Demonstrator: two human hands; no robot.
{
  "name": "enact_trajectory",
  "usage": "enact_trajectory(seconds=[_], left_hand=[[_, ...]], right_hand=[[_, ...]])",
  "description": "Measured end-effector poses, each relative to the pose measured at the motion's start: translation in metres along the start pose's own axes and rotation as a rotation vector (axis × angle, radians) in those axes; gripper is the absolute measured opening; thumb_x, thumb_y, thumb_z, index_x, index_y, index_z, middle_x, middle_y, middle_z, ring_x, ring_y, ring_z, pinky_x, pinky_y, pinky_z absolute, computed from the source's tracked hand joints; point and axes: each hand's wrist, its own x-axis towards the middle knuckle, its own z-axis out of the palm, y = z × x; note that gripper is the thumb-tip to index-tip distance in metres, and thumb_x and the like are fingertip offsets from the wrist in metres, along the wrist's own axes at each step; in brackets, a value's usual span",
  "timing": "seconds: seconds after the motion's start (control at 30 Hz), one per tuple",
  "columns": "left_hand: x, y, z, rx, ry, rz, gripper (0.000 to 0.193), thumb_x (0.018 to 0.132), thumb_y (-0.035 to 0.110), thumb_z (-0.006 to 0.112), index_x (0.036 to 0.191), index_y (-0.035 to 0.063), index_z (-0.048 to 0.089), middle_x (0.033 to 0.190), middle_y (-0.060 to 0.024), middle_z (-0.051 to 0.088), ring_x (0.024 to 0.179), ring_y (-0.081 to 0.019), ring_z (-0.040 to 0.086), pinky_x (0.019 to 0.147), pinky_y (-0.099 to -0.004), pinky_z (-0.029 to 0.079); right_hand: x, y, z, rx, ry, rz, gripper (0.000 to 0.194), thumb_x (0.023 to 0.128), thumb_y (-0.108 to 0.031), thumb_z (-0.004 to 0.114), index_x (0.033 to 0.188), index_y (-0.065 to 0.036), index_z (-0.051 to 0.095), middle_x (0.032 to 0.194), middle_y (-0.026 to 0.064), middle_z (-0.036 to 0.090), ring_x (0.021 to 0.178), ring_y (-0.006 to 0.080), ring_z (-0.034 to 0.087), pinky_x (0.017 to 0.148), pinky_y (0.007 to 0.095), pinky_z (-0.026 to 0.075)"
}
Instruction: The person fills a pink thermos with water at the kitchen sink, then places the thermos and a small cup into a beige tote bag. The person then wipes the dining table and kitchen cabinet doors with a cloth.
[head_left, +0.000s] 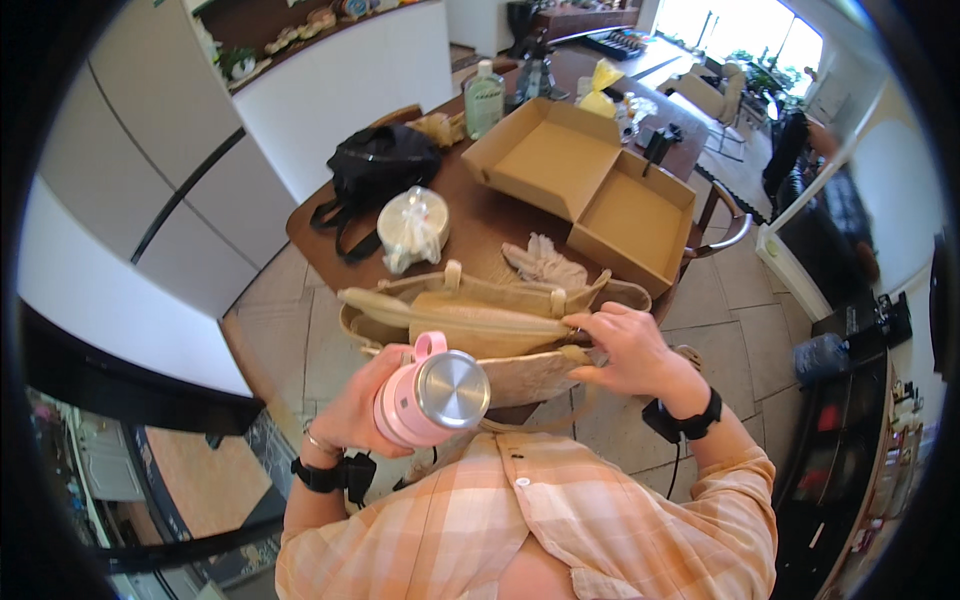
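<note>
My left hand is wrapped around a pink insulated tumbler. The tumbler is tilted so that its round, brushed-metal end faces up toward me, with a pink loop handle on its far side. Just beyond it, a beige handbag sits with its top open at the table's near edge. Inside the bag a zipped middle section stands between the side pockets. My right hand grips the bag's right end, fingers at the zipped section and thumb by the front panel. The bag's contents are mostly hidden.
On the wooden table lie an open cardboard box, a crumpled cloth, a plastic-wrapped round container and a black backpack. A green-liquid bottle stands farther back. A chair is at the right.
</note>
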Motion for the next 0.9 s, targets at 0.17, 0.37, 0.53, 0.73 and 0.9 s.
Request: enact_trajectory(seconds=[0.17, 0.37, 0.53, 0.73, 0.9], left_hand=[[-0.012, 0.005, -0.004, 0.133, -0.041, -0.003, 0.085, 0.054, 0.032, 0.093, 0.126, 0.0046, 0.056, 0.117, -0.0079, 0.057, 0.108, -0.0231, 0.057, 0.096, -0.0334, 0.045], [-0.024, 0.003, 0.006, 0.115, -0.016, 0.023, 0.088, 0.053, 0.035, 0.095, 0.126, 0.0048, 0.056, 0.119, -0.0096, 0.057, 0.109, -0.0265, 0.057, 0.097, -0.0353, 0.045], [-0.027, 0.000, 0.011, 0.115, -0.013, 0.065, 0.090, 0.054, 0.033, 0.096, 0.129, 0.0052, 0.057, 0.128, -0.0117, 0.058, 0.117, -0.0288, 0.055, 0.102, -0.0388, 0.043], [-0.030, -0.007, 0.008, 0.097, -0.034, 0.087, 0.091, 0.055, 0.038, 0.094, 0.130, 0.0043, 0.057, 0.131, -0.0136, 0.058, 0.120, -0.0314, 0.055, 0.104, -0.0404, 0.042], [-0.033, -0.012, 0.007, 0.041, -0.008, 0.047, 0.092, 0.054, 0.039, 0.094, 0.131, 0.0043, 0.057, 0.131, -0.0140, 0.058, 0.121, -0.0315, 0.055, 0.105, -0.0404, 0.042]], right_hand=[[0.009, -0.010, -0.036, 0.094, -0.287, 0.053, 0.031, 0.074, -0.026, 0.084, 0.097, -0.007, 0.074, 0.069, 0.0049, 0.063, 0.069, 0.0240, 0.062, 0.065, 0.0378, 0.050], [0.076, -0.026, -0.047, -0.035, -0.355, -0.192, 0.014, 0.082, -0.019, 0.073, 0.087, -0.006, 0.071, 0.073, 0.0127, 0.066, 0.075, 0.0353, 0.066, 0.067, 0.0439, 0.052], [0.143, -0.052, 0.015, -0.077, -0.534, -0.443, 0.017, 0.085, -0.022, 0.066, 0.086, -0.005, 0.069, 0.078, 0.0162, 0.068, 0.076, 0.0371, 0.068, 0.067, 0.0450, 0.054], [0.178, -0.067, 0.040, -0.284, -0.806, -0.402, 0.024, 0.081, -0.027, 0.070, 0.079, -0.003, 0.072, 0.076, 0.0174, 0.069, 0.076, 0.0374, 0.068, 0.067, 0.0455, 0.054], [0.147, -0.024, -0.012, -0.416, -0.963, -0.189, 0.030, 0.080, -0.036, 0.072, 0.068, -0.009, 0.070, 0.068, 0.0141, 0.066, 0.073, 0.0364, 0.067, 0.066, 0.0447, 0.052]])
